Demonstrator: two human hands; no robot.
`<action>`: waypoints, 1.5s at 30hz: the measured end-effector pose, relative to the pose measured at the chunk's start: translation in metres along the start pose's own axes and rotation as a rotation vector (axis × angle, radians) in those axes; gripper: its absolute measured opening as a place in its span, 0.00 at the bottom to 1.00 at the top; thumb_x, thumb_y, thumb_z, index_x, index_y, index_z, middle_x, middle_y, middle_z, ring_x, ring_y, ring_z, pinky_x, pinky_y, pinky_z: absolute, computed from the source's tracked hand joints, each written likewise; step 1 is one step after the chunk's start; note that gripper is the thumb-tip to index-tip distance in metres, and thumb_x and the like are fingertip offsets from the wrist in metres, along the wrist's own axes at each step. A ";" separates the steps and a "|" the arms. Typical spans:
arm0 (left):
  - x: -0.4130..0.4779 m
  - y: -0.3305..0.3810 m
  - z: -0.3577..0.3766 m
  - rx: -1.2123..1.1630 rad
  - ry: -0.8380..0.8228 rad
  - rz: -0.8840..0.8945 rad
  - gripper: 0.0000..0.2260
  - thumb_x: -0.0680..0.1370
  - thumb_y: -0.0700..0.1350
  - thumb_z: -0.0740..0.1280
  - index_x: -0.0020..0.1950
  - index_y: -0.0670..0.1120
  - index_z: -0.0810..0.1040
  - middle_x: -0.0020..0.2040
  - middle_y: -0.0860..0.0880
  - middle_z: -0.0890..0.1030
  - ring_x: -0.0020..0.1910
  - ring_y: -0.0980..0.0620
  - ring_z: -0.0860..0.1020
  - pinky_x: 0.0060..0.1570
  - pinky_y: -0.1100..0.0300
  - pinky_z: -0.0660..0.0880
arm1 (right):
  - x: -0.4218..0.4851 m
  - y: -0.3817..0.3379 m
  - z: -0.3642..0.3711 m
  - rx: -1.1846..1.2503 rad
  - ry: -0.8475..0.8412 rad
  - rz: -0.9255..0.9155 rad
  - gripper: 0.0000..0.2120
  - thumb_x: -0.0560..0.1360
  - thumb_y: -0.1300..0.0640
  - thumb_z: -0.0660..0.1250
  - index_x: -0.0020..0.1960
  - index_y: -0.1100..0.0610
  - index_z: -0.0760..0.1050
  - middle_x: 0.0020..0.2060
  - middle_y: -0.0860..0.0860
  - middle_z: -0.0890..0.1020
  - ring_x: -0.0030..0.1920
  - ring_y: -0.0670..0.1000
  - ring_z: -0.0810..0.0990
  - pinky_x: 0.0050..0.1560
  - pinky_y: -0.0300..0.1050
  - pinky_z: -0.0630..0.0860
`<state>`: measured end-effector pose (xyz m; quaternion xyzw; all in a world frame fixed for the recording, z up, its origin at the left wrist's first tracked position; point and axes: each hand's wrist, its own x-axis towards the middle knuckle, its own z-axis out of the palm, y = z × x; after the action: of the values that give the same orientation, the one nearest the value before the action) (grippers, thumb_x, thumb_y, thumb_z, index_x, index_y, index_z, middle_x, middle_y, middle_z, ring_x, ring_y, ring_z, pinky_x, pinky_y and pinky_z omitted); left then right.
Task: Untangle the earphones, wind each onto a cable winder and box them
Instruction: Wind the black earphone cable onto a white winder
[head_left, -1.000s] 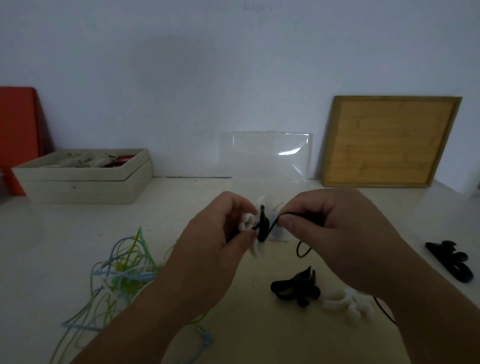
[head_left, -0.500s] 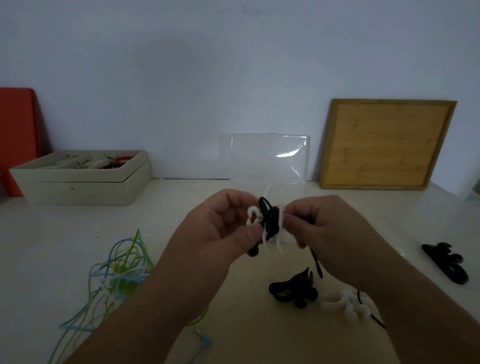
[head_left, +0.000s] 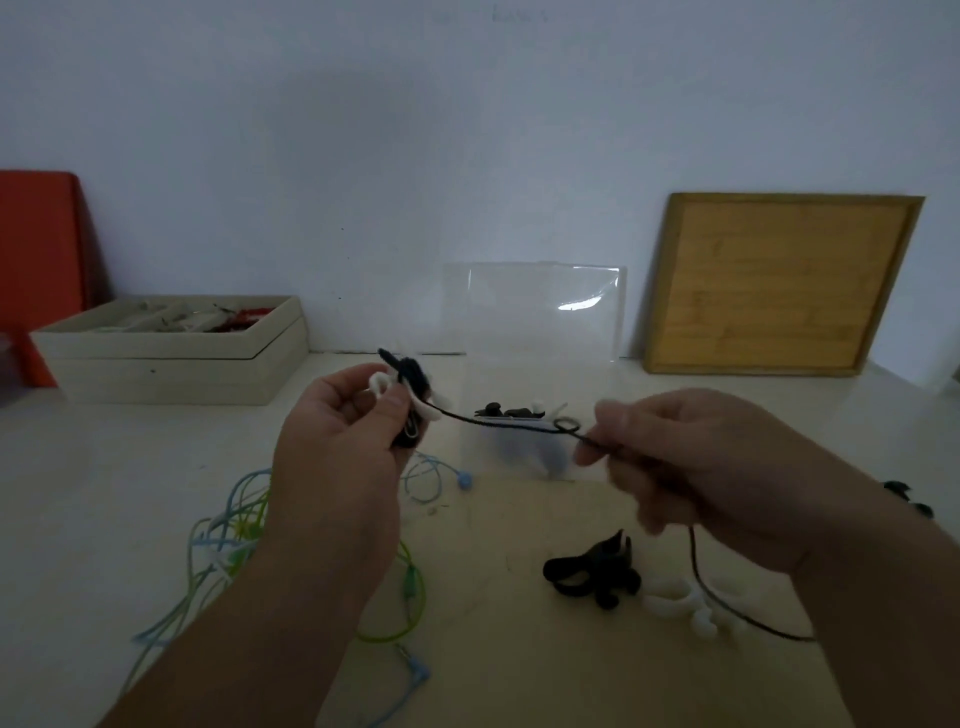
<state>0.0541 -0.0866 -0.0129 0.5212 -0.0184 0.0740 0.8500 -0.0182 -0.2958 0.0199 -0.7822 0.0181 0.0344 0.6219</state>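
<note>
My left hand (head_left: 343, 441) grips a white cable winder (head_left: 431, 408) with black earphone cable wound around it. The black cable (head_left: 498, 420) runs taut to my right hand (head_left: 691, 467), which pinches it. The rest of that cable hangs below my right hand and trails over the table. Behind the hands stands a clear plastic box (head_left: 519, 452) with its lid up; wound earphones lie in it. A tangle of blue and green earphones (head_left: 234, 535) lies on the table under my left arm. A black winder (head_left: 592, 569) and a white winder (head_left: 685, 608) lie at front right.
A beige tray (head_left: 171, 353) with small items stands at back left, beside a red board (head_left: 36, 249). A wooden board (head_left: 779, 286) leans on the wall at back right. Another black winder (head_left: 906, 496) shows at the right, partly behind my arm.
My right hand has moved right, away from the winder, pulling the black cable out taut. The clear box behind the hands now shows.
</note>
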 end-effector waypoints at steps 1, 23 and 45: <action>0.001 0.000 -0.002 0.028 0.042 0.013 0.05 0.79 0.34 0.64 0.49 0.44 0.77 0.42 0.48 0.86 0.48 0.48 0.84 0.57 0.48 0.79 | -0.002 -0.001 -0.006 -0.038 0.059 -0.033 0.19 0.61 0.43 0.71 0.41 0.59 0.85 0.26 0.53 0.73 0.24 0.49 0.67 0.30 0.44 0.72; -0.015 -0.007 0.007 0.183 -0.305 0.116 0.08 0.71 0.43 0.70 0.49 0.48 0.83 0.50 0.41 0.85 0.53 0.38 0.82 0.55 0.45 0.77 | 0.006 0.004 0.046 -0.399 0.098 -0.160 0.16 0.78 0.48 0.65 0.66 0.45 0.77 0.55 0.39 0.83 0.53 0.35 0.79 0.57 0.32 0.73; -0.022 -0.006 0.007 0.540 -0.299 0.284 0.07 0.76 0.37 0.70 0.52 0.47 0.78 0.41 0.51 0.81 0.35 0.58 0.80 0.34 0.69 0.75 | -0.002 -0.005 0.042 -0.375 0.040 -0.283 0.14 0.78 0.52 0.64 0.34 0.49 0.80 0.21 0.45 0.71 0.23 0.42 0.67 0.27 0.34 0.66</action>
<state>0.0334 -0.0980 -0.0175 0.7247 -0.1951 0.1165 0.6505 -0.0207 -0.2535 0.0156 -0.8792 -0.0863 -0.0658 0.4639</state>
